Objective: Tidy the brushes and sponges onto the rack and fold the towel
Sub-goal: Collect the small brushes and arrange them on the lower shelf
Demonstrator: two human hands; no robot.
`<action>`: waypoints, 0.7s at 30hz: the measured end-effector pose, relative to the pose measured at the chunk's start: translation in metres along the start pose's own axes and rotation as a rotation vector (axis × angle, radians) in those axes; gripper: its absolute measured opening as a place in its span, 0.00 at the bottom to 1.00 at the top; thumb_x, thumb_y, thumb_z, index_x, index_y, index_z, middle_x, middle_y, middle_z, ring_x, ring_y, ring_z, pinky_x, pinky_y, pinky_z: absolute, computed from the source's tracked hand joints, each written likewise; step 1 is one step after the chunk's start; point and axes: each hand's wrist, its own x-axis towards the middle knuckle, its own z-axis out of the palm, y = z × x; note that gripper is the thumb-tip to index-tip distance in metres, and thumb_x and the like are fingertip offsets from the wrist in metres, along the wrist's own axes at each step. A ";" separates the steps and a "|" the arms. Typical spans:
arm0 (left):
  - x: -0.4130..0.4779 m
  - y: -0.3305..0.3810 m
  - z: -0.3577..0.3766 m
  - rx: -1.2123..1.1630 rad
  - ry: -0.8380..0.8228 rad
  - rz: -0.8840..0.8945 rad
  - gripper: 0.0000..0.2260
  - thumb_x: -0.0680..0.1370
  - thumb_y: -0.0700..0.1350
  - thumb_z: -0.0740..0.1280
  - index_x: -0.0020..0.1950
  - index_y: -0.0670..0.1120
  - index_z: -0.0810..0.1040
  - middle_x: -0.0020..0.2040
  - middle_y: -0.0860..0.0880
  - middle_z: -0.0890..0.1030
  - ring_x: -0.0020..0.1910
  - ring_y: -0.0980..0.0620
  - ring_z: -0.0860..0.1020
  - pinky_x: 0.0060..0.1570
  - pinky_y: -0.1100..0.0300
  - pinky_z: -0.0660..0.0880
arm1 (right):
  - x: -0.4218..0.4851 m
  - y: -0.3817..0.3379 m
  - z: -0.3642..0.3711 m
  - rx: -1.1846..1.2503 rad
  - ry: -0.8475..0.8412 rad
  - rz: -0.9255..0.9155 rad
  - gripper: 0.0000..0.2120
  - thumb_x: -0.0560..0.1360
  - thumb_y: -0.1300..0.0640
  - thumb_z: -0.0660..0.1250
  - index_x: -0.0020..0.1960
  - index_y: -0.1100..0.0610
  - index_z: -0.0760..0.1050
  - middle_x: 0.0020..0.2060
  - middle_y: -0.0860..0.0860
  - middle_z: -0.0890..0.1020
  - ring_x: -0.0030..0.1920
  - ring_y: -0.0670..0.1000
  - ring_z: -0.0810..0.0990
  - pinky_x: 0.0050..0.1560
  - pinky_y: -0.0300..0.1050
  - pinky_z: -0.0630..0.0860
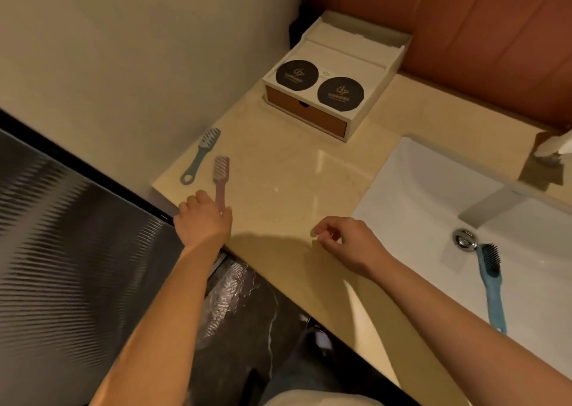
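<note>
The left hand (204, 219) pinches the handle end of the pink brush (221, 173) between curled fingers and thumb; the brush lies on the counter (294, 173) near its left edge, bristles pointing away. A grey-blue brush (201, 153) lies just beside it, apart, by the wall. The right hand (351, 244) hovers over the counter, fingers loosely curled, holding nothing. A blue brush (490, 285), the 3rd, lies in the sink (418, 188), head by the drain (464, 237). A white box (332, 55) bearing 2 black discs (297, 74) sits at the back
</note>
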 end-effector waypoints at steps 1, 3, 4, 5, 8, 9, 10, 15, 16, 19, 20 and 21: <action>0.004 0.001 0.002 0.007 -0.003 -0.009 0.23 0.77 0.53 0.63 0.61 0.35 0.68 0.60 0.36 0.74 0.61 0.37 0.70 0.55 0.47 0.69 | 0.003 -0.003 0.000 0.001 0.002 -0.001 0.11 0.76 0.57 0.59 0.52 0.53 0.80 0.47 0.51 0.83 0.46 0.51 0.79 0.47 0.46 0.75; 0.011 0.002 0.006 0.017 -0.015 -0.028 0.22 0.77 0.53 0.62 0.61 0.36 0.69 0.60 0.37 0.75 0.61 0.38 0.71 0.55 0.48 0.69 | 0.008 -0.007 0.001 0.009 0.013 -0.007 0.11 0.76 0.57 0.60 0.52 0.54 0.80 0.46 0.51 0.83 0.45 0.51 0.79 0.47 0.46 0.75; 0.013 0.002 0.007 0.017 -0.025 -0.037 0.22 0.78 0.53 0.61 0.61 0.36 0.69 0.60 0.37 0.76 0.60 0.38 0.72 0.54 0.49 0.69 | 0.008 -0.007 0.001 0.015 0.015 -0.008 0.11 0.76 0.57 0.60 0.52 0.54 0.80 0.46 0.51 0.83 0.45 0.50 0.79 0.47 0.46 0.75; 0.015 0.003 0.007 0.010 -0.042 -0.047 0.21 0.78 0.53 0.61 0.60 0.36 0.70 0.59 0.37 0.76 0.60 0.39 0.73 0.54 0.50 0.70 | 0.008 -0.006 0.001 0.021 0.014 -0.004 0.11 0.76 0.57 0.60 0.52 0.54 0.80 0.46 0.50 0.84 0.45 0.50 0.79 0.47 0.46 0.75; 0.023 0.001 0.005 -0.070 -0.119 -0.080 0.20 0.77 0.53 0.64 0.58 0.37 0.72 0.57 0.38 0.78 0.58 0.39 0.75 0.51 0.52 0.72 | 0.008 -0.004 0.002 0.034 0.017 0.008 0.11 0.76 0.58 0.61 0.52 0.54 0.80 0.46 0.50 0.83 0.44 0.50 0.79 0.48 0.46 0.75; 0.025 0.000 0.003 -0.102 -0.135 -0.077 0.19 0.76 0.53 0.65 0.57 0.38 0.74 0.56 0.38 0.79 0.56 0.40 0.76 0.49 0.52 0.73 | 0.009 -0.004 0.002 0.036 0.017 0.011 0.10 0.76 0.57 0.61 0.52 0.54 0.80 0.45 0.49 0.83 0.44 0.50 0.79 0.48 0.47 0.75; 0.026 0.000 0.001 -0.129 -0.142 -0.069 0.18 0.75 0.52 0.66 0.56 0.39 0.75 0.55 0.39 0.79 0.55 0.40 0.77 0.48 0.53 0.73 | 0.009 -0.004 0.003 0.040 0.016 0.011 0.10 0.76 0.57 0.61 0.52 0.54 0.80 0.44 0.49 0.83 0.43 0.49 0.79 0.48 0.47 0.75; 0.023 0.010 -0.014 -0.387 -0.250 -0.002 0.08 0.75 0.49 0.68 0.44 0.45 0.78 0.44 0.45 0.80 0.48 0.44 0.78 0.41 0.57 0.70 | 0.014 -0.014 0.008 0.070 0.053 0.006 0.11 0.76 0.57 0.60 0.50 0.53 0.80 0.44 0.49 0.83 0.44 0.50 0.79 0.47 0.46 0.75; 0.019 0.016 -0.016 -0.552 -0.299 0.023 0.07 0.74 0.47 0.69 0.40 0.45 0.77 0.39 0.47 0.79 0.44 0.46 0.77 0.41 0.57 0.71 | 0.015 -0.016 0.008 0.109 0.085 0.009 0.11 0.76 0.58 0.59 0.50 0.54 0.80 0.43 0.48 0.83 0.44 0.49 0.79 0.46 0.44 0.75; 0.001 0.039 -0.027 -0.891 -0.429 0.149 0.10 0.72 0.38 0.71 0.32 0.46 0.75 0.22 0.57 0.73 0.28 0.57 0.73 0.33 0.65 0.71 | 0.019 -0.029 0.003 0.353 0.220 0.058 0.12 0.78 0.57 0.61 0.58 0.58 0.78 0.42 0.48 0.81 0.42 0.47 0.79 0.46 0.39 0.75; -0.004 0.048 -0.030 -0.932 -0.460 0.196 0.11 0.73 0.37 0.70 0.31 0.46 0.74 0.19 0.58 0.71 0.24 0.60 0.71 0.30 0.68 0.69 | 0.021 -0.035 -0.001 0.483 0.244 0.100 0.14 0.79 0.56 0.61 0.62 0.58 0.75 0.42 0.48 0.81 0.41 0.45 0.79 0.45 0.37 0.76; -0.009 0.056 -0.033 -0.972 -0.492 0.237 0.12 0.73 0.37 0.70 0.31 0.45 0.74 0.19 0.58 0.71 0.22 0.62 0.70 0.29 0.69 0.68 | 0.022 -0.040 -0.005 0.629 0.246 0.146 0.16 0.79 0.55 0.61 0.65 0.57 0.72 0.42 0.48 0.81 0.40 0.43 0.79 0.43 0.34 0.76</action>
